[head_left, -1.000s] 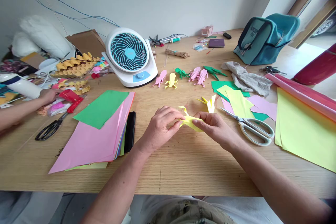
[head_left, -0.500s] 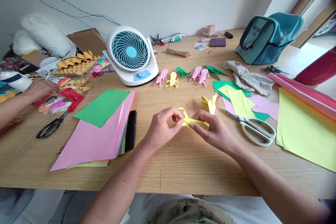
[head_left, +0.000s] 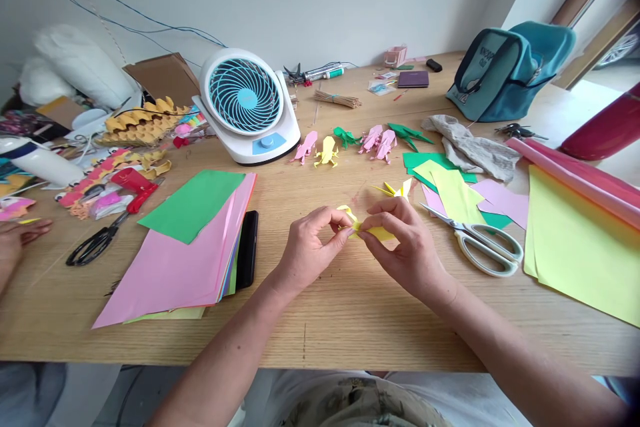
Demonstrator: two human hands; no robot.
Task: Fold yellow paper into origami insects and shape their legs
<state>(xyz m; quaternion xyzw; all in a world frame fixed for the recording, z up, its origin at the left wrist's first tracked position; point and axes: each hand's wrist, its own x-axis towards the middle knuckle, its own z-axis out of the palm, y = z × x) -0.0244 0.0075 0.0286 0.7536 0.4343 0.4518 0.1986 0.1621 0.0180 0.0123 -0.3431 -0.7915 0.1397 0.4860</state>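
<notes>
Between my two hands, just above the table, is a folded piece of yellow paper, partly covered by my fingers. My left hand pinches its left end between thumb and forefinger. From the right, my right hand pinches the same paper close to the left fingertips. Just behind my right hand lies a yellow folded paper figure with pointed tips. Farther back stand several folded paper animals, among them a yellow one, a green one and a pink one.
White-handled scissors lie right, beside paper scraps and yellow sheets. Left are a stack of coloured paper, a black phone and black-handled scissors. A fan stands behind. Another person's hand rests far left.
My right hand has shifted slightly left, its fingertips now meeting nearer my left ones on the yellow paper. The other person's hand has drawn back toward the left edge.
</notes>
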